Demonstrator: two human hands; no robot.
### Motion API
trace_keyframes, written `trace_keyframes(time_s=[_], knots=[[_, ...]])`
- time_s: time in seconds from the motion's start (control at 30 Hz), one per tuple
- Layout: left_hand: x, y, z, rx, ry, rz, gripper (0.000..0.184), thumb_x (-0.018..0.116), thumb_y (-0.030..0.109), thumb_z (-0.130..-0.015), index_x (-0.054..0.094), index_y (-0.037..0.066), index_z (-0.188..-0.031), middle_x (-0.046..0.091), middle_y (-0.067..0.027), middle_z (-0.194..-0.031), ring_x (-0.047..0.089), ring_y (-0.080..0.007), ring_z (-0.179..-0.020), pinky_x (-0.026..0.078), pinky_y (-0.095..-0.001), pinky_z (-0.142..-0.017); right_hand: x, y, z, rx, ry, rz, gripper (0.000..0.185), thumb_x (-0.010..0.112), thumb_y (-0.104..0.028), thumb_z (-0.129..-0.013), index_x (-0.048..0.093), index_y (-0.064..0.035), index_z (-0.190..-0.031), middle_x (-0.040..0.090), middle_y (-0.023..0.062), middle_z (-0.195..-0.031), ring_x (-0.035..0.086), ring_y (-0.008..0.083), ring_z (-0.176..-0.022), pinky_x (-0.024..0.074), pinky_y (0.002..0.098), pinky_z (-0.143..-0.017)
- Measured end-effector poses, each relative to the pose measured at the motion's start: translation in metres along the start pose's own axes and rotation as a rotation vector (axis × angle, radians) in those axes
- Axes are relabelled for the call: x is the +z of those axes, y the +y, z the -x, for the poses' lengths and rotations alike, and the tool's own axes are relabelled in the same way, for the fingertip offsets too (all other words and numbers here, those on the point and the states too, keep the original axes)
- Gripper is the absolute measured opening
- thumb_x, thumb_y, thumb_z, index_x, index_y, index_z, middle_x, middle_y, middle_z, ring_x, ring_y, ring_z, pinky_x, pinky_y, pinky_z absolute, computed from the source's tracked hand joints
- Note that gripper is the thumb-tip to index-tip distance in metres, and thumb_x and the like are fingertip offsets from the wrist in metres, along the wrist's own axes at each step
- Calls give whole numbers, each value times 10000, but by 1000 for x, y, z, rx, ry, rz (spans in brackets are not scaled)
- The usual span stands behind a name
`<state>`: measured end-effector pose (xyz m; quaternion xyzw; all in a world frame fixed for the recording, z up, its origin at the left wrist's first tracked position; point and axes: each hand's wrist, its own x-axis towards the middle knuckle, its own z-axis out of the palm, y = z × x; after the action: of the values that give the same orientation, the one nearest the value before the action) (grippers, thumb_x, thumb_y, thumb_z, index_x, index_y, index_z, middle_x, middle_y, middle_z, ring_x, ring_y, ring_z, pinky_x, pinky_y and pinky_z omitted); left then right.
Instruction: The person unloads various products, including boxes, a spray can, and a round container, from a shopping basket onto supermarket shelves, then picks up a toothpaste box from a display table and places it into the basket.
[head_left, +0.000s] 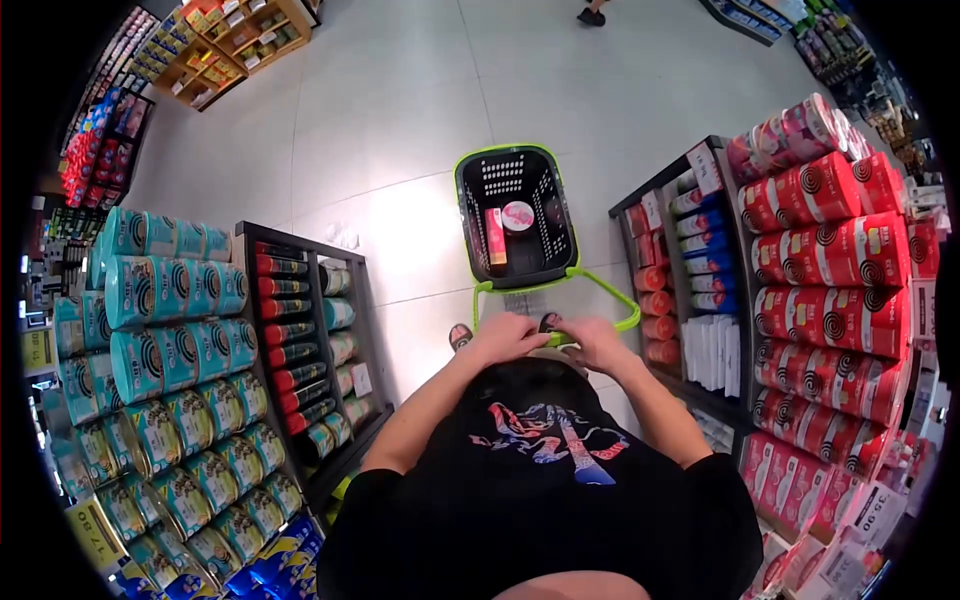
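Observation:
A dark grey shopping basket [467, 215] with a lime-green rim stands on the floor in front of me. Its long green pull handle [625, 320] reaches back to my waist. My left hand [512, 338] is closed over the handle's crossbar, knuckles up. Close beside it, my right hand [595, 345] is closed on the same bar, with a bit of green showing between the two. A pale patch below the bar is too small to make out. Inside the basket lie a red-and-pink box [495, 236] and a round tub with a pink-and-white lid [518, 216].
Shelves with teal toilet-roll packs [175, 290] rise on my left, beside a rack of red-and-dark tubes [285, 330]. Red paper-roll packs [830, 310] and a black rack [735, 290] flank my right. Tiled floor [390, 100] stretches ahead. Another person's foot [591, 16] shows far off.

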<state>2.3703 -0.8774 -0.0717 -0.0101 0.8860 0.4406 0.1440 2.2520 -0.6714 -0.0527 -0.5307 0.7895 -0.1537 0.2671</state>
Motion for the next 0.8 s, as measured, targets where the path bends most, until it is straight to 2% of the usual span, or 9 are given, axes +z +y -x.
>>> trace_keyframes(time_s=[0.13,0.27,0.33,0.4,0.47,0.5,0.53,0.6,0.8], knots=[[-13,-36,17,127,-18,69,376,612,407,-892,645,34,-855,667,-189,-804,639,-382,-770,484,-474,-692,8,-39,-17,260,86,62,499,681,-58,-660,624,-103,-1154,680,113,-860,628,346,-942,462,477,-845],[-12,-63,14,153,-212,183,324,644,345,-879,635,21,-899,658,-181,-801,638,-344,-762,479,-436,-686,25,-42,-9,345,240,132,494,661,-22,-661,623,-99,-1147,662,137,-914,610,333,-993,439,461,-912],[-12,-61,9,201,-204,273,322,649,332,-876,637,14,-926,657,-177,-798,639,-333,-755,480,-420,-684,17,-57,-2,490,764,286,516,630,15,-651,595,-53,-1161,632,175,-1028,598,360,-993,401,472,-989],[-27,-48,-6,235,-338,259,316,650,328,-876,641,18,-939,658,-172,-798,641,-328,-757,480,-421,-689,19,-53,12,658,911,320,566,649,20,-680,561,-52,-1234,597,179,-1127,594,374,-1022,422,452,-990],[-32,-40,-28,252,-457,240,310,652,323,-876,646,22,-952,659,-166,-798,644,-323,-758,480,-422,-694,41,-31,28,874,1169,-259,491,692,-51,-781,548,-29,-1250,610,164,-1156,614,320,-1020,476,388,-923],[-30,-38,-40,242,-536,175,302,654,316,-871,650,30,-969,663,-167,-814,647,-330,-779,484,-427,-708,35,-28,26,828,1204,-745,510,693,-129,-871,478,-1,-1315,626,156,-1151,632,234,-991,521,330,-837],[-27,-38,-47,225,-613,106,296,656,309,-866,654,39,-985,667,-168,-830,650,-337,-801,488,-432,-721,32,-32,27,846,1217,-751,510,693,-129,-871,478,-1,-1315,626,156,-1151,632,234,-991,521,330,-837],[-29,-31,-60,345,-557,-1,283,669,296,-846,663,47,-982,676,-171,-852,653,-357,-828,497,-449,-726,24,-38,10,958,1320,-1437,565,669,-131,-900,395,23,-1369,641,152,-1099,649,197,-935,544,327,-787],[-59,-4,-87,260,-694,-72,299,694,339,-793,674,61,-903,678,-167,-815,660,-359,-800,504,-463,-720,18,-29,-39,924,1290,-1598,518,634,-118,-906,382,19,-1337,634,143,-940,668,243,-773,556,349,-720]])
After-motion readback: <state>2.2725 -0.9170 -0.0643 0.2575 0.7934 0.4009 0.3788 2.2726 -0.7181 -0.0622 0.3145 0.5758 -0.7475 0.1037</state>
